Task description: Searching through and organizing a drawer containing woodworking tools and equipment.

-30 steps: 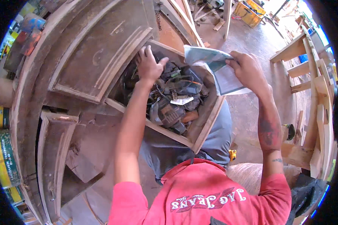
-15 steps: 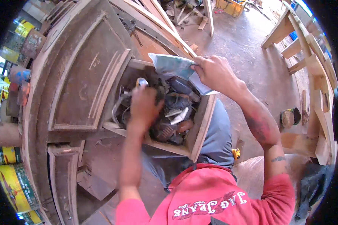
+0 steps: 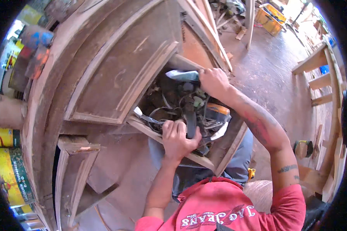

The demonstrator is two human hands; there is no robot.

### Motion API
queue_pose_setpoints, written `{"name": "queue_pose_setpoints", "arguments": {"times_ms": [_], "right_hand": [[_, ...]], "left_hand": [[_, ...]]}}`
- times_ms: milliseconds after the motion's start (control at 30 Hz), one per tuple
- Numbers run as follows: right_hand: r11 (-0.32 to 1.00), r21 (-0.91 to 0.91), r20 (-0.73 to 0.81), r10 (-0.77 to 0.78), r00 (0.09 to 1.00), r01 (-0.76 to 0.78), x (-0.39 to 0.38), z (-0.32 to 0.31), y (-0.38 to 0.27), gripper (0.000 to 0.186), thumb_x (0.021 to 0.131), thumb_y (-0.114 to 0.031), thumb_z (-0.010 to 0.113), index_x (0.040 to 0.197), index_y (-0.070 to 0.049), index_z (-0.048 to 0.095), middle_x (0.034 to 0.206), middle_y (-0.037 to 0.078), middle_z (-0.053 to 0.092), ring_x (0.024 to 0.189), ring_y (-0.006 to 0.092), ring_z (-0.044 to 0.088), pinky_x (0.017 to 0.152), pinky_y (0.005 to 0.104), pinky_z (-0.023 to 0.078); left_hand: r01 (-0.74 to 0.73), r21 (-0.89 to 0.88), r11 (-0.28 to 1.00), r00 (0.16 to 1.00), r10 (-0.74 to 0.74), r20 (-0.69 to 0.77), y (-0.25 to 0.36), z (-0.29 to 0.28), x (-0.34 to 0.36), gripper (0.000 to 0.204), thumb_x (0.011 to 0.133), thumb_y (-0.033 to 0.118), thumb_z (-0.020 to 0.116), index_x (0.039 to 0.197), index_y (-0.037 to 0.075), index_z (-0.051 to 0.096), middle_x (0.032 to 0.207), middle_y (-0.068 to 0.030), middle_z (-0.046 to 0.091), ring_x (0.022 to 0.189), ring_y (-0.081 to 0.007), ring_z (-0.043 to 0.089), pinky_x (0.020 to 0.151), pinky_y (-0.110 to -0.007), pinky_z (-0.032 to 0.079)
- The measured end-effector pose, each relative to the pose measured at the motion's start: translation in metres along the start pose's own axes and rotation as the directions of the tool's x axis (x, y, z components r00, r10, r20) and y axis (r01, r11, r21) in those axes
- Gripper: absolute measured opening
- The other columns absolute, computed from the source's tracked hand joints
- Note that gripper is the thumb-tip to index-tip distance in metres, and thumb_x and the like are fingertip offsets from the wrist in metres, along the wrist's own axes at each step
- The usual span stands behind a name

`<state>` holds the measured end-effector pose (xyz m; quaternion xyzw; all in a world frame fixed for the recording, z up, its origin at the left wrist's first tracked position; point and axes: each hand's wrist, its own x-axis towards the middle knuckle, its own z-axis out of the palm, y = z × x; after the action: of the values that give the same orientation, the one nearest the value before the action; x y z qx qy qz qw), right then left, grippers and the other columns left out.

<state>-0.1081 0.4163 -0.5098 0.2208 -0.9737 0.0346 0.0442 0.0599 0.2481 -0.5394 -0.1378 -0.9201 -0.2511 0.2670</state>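
Observation:
A wooden drawer (image 3: 230,149) full of jumbled dark tools and odds and ends rests over my legs in front of a cabinet (image 3: 92,77). My left hand (image 3: 180,139) is inside its near part, fingers curled beside a long black piece (image 3: 190,119); exactly what they grip is unclear. At the drawer's far rim, my right hand (image 3: 214,81) pinches light blue-and-white paper (image 3: 179,75), lowered over the contents. An orange-and-black object (image 3: 218,111), a white scrap (image 3: 221,130) and a white-tipped strip (image 3: 140,114) lie among the clutter.
Paint cans (image 3: 5,177) line the left edge. A narrow wooden panel (image 3: 71,173) stands below the cabinet door. Behind are leaning boards (image 3: 216,34) and a yellow crate (image 3: 270,17). A wooden frame (image 3: 320,82) and an open can (image 3: 302,149) are on the right.
My left hand has moved from the drawer's back-left toward its near middle, stirring the contents. My right hand has moved left, bringing the paper down into the drawer's far corner.

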Motion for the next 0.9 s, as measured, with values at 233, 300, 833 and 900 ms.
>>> {"name": "queue_pose_setpoints", "arguments": {"times_ms": [233, 300, 833, 900], "right_hand": [[0.993, -0.098, 0.238, 0.080, 0.968, -0.058, -0.020, -0.044, -0.008, 0.017, 0.076, -0.012, 0.062, 0.080, -0.001, 0.074, 0.081, 0.019, 0.071, 0.077, 0.0337, 0.072, 0.072, 0.0439, 0.058], [0.986, -0.120, 0.175, 0.137, 0.975, -0.117, -0.045, -0.042, 0.021, 0.016, 0.075, -0.013, 0.063, 0.078, -0.002, 0.073, 0.081, 0.020, 0.071, 0.077, 0.0343, 0.072, 0.072, 0.0441, 0.058], [0.957, 0.169, -0.023, -0.234, 0.972, 0.235, -0.095, -0.106, -0.054, 0.085, 0.069, -0.037, 0.082, 0.138, -0.004, 0.044, 0.140, 0.028, 0.044, 0.127, 0.0415, 0.047, 0.103, 0.0481, 0.042], [0.909, 0.154, 0.116, -0.406, 0.907, 0.387, -0.111, -0.091, -0.069, 0.126, 0.054, -0.043, 0.087, 0.154, -0.008, 0.019, 0.153, 0.030, 0.023, 0.139, 0.0497, 0.029, 0.113, 0.0553, 0.028]], "left_hand": [[0.114, -0.127, 0.985, 0.993, -0.118, -0.027, -0.007, -0.006, -0.007, 0.033, 0.069, 0.023, 0.079, 0.076, 0.003, 0.053, 0.072, -0.0153, 0.062, 0.075, -0.0366, 0.061, 0.082, -0.045, 0.047], [0.072, -0.110, 0.991, 0.993, -0.081, -0.080, -0.006, -0.006, -0.001, 0.032, 0.070, 0.022, 0.077, 0.071, 0.005, 0.050, 0.066, -0.0111, 0.053, 0.068, -0.0318, 0.060, 0.081, -0.043, 0.049], [0.454, -0.463, 0.761, 0.886, -0.443, 0.139, -0.008, -0.002, 0.008, 0.039, 0.076, 0.032, 0.079, 0.087, 0.002, 0.058, 0.081, -0.0172, 0.067, 0.071, -0.0369, 0.068, 0.062, -0.044, 0.054], [0.577, -0.602, 0.551, 0.798, -0.538, 0.273, -0.013, -0.008, 0.016, 0.042, 0.075, 0.032, 0.080, 0.092, -0.001, 0.060, 0.083, -0.0200, 0.068, 0.072, -0.0331, 0.068, 0.066, -0.040, 0.054]]}}
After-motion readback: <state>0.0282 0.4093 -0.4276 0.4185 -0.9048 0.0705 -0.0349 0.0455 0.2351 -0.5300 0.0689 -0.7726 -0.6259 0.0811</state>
